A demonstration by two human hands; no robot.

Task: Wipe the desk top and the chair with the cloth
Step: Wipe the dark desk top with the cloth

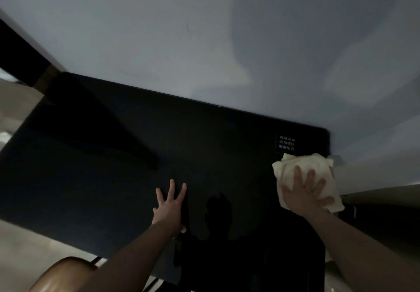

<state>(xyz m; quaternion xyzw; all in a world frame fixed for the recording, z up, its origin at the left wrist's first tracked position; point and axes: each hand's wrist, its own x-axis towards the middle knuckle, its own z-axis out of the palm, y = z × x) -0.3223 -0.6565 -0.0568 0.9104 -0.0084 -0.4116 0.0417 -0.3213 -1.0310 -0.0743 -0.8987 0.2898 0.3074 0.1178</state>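
- One chair (pixel 61 273), brown, nearest at lower left, not yet touched.
- Left hand (pixel 169 210) lies flat on the desk (pixel 102 178), fingers spread, holding nothing.
- Right hand (pixel 304 191) presses the one cloth (pixel 295 166) with straight fingers by the desk's far right corner, below a sticker (pixel 286 143).
- Risk: the cloth could slide off that edge or lift the sticker.

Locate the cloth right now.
Head view: the cloth lies on the black desk top near its far right corner, under the right hand, just below the white-lettered label.
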